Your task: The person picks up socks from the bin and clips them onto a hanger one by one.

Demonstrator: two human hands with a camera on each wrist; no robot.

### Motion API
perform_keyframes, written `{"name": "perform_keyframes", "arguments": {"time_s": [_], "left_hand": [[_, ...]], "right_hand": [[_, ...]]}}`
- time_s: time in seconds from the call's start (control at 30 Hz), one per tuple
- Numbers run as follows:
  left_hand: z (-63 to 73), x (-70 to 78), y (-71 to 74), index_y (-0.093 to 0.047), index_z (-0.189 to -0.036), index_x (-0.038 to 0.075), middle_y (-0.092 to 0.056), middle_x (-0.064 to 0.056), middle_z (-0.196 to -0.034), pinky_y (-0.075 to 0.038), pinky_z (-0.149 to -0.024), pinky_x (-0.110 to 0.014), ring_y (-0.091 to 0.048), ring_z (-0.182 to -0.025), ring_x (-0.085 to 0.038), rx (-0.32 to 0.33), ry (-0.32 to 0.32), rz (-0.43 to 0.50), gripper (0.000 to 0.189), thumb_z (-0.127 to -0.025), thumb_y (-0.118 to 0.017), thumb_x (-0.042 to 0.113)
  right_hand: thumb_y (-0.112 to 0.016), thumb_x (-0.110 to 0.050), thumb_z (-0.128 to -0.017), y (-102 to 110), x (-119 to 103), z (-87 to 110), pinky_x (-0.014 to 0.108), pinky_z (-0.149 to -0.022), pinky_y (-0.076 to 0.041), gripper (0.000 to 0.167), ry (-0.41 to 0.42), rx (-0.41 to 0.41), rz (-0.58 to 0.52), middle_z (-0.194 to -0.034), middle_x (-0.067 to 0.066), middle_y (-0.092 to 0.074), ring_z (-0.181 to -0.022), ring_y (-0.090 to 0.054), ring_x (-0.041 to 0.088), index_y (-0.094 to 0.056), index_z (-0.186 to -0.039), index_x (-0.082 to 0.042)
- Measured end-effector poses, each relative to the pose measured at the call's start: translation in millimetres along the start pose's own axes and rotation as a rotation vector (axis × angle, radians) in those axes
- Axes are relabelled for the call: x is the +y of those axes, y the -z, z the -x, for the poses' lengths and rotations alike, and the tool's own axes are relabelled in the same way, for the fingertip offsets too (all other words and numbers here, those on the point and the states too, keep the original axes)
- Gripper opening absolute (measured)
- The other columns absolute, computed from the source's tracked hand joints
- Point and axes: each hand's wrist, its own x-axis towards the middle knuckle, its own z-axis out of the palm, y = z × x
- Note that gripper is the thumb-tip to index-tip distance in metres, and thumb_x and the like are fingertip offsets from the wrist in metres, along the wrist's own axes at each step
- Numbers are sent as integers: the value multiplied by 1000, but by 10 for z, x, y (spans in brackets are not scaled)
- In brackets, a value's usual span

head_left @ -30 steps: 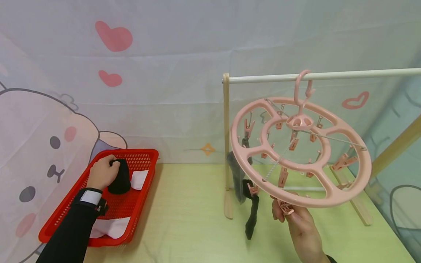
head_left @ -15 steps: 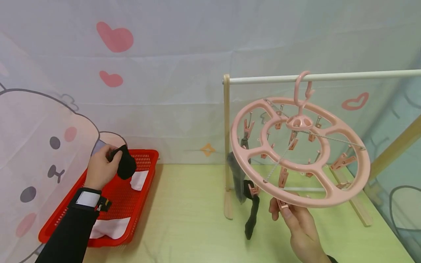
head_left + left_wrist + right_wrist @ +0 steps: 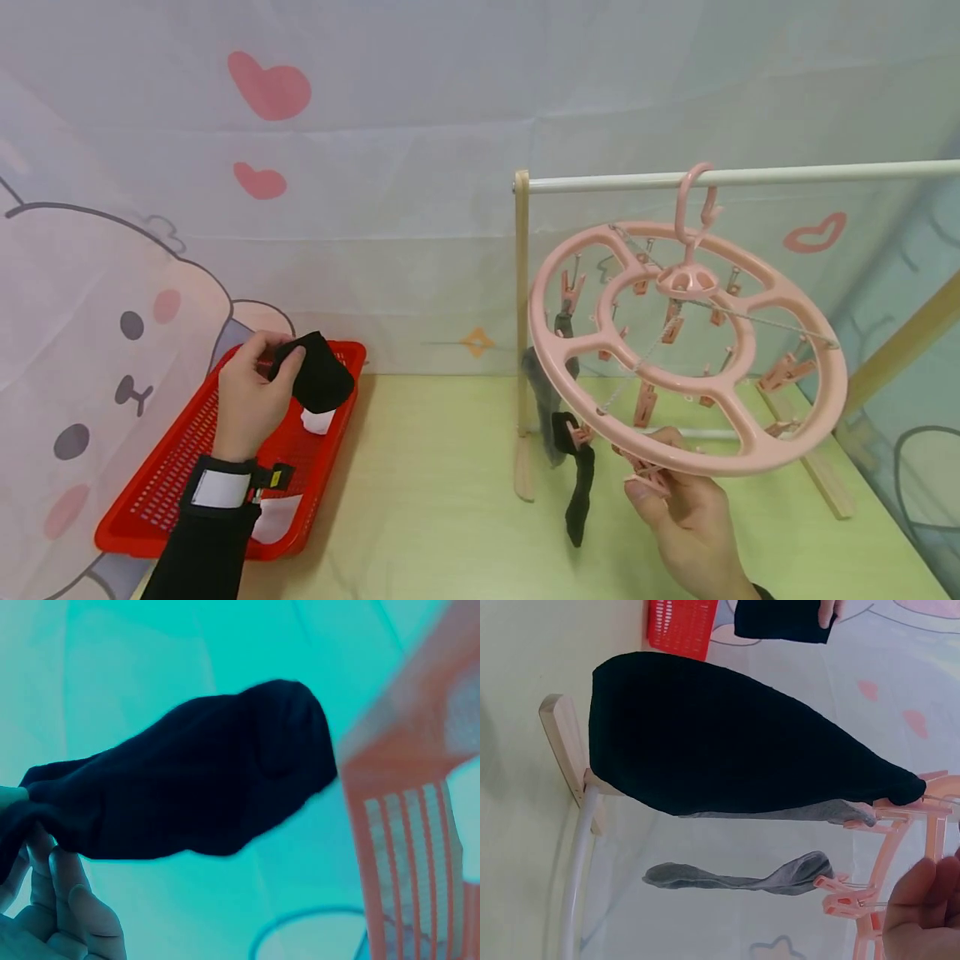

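In the head view my left hand [image 3: 251, 400] pinches a black sock [image 3: 324, 375] by one end, above the red basket [image 3: 327, 467]. The left wrist view has this sock [image 3: 202, 780] stretching sideways from the fingertips. Under the near rim of a pink round drying hanger [image 3: 633, 437], my right hand [image 3: 693, 521] holds a pink clothespin [image 3: 648, 477] between thumb and fingers. Left of that hand, a black sock [image 3: 580, 500] and a grey sock [image 3: 543, 400] dangle from clips. The right wrist view has the clipped black sock [image 3: 705, 735] up close.
White cloth pieces [image 3: 276, 518] lie in the basket. The hanger hooks over a white bar [image 3: 600, 184] on a stand with wooden posts [image 3: 522, 333]. A pale tabletop [image 3: 435, 483] lies between basket and stand. A printed curtain [image 3: 420, 275] hangs behind.
My left hand has lifted the black sock out of the basket and moved it slightly right. My right hand stays at the hanger's near rim, its grip on the clothespin slightly shifted.
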Motion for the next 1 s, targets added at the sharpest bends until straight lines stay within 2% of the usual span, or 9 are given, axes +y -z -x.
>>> {"name": "perform_keyframes", "arguments": {"time_s": [0.1, 0.23, 0.33, 0.43, 0.53, 0.77, 0.83, 0.93, 1.0], "left_hand": [[102, 106, -81, -70, -111, 6, -72, -10, -99, -44, -74, -19, -55, -87, -8, -6, -9, 54, 16, -97, -71, 13], [256, 252, -210, -71, -111, 7, -73, -8, -99, -44, -80, -22, -56, -89, -9, -39, -17, 116, 15, -96, -72, 11], [358, 379, -323, -72, -110, 8, -74, -6, -99, -45, -81, -23, -57, -88, -10, -62, -38, 152, 15, -96, -72, 10], [437, 516, -435, -73, -110, 9, -75, -5, -99, -47, -80, -24, -59, -87, -12, -86, -68, 188, 15, -95, -73, 9], [505, 659, -538, -73, -109, 10, -76, -3, -100, -50, -79, -27, -61, -88, -13, -113, -109, 235, 14, -94, -74, 8], [657, 993, -725, -73, -106, 14, -75, 0, -99, -51, -78, -29, -62, -88, -13, -195, -165, 344, 15, -94, -74, 7], [689, 1083, -771, -73, -106, 15, -74, 0, -99, -51, -77, -29, -62, -88, -13, -221, -179, 368, 15, -94, -75, 8], [741, 1196, -840, -73, -106, 17, -74, 0, -98, -51, -76, -28, -62, -87, -13, -254, -197, 405, 15, -94, -74, 9], [775, 1256, -879, -73, -105, 17, -73, 0, -96, -51, -75, -28, -62, -86, -13, -271, -209, 433, 15, -94, -74, 8]], "right_hand": [[-54, 32, -77, 9, 1, -14, 27, -67, -36, 39, 4, 6, 6, -94, 6, -47, -80, -42, 13, -61, -111, 13], [-60, 32, -76, 28, 1, -8, 27, -61, -34, 40, 14, 22, 15, -89, 5, -45, -76, -42, 13, -65, -111, 14], [-64, 32, -75, 33, -1, -3, 25, -60, -39, 40, 9, 36, 31, -89, 4, -51, -75, -45, 13, -65, -112, 16], [-65, 32, -75, 12, -21, -21, 21, -64, -46, 43, -12, 43, 55, -97, 4, -62, -78, -50, 11, -65, -115, 17], [-65, 31, -77, -37, -65, -55, 18, -74, -52, 46, -66, 39, 87, -108, 3, -69, -84, -58, 8, -63, -121, 17], [-69, 24, -81, -167, -161, -136, 19, -74, -47, 50, -257, 15, 203, -101, -8, -65, -80, -54, 7, -61, -128, 9], [-69, 23, -82, -204, -161, -151, 18, -76, -48, 49, -263, 20, 205, -102, -9, -66, -81, -55, 7, -61, -128, 8], [-70, 22, -83, -269, -152, -167, 16, -82, -50, 46, -258, 40, 207, -111, -7, -72, -86, -59, 7, -62, -126, 7], [-70, 20, -83, -315, -146, -179, 16, -81, -50, 43, -260, 38, 217, -106, -8, -70, -84, -56, 6, -63, -123, 5]]}}
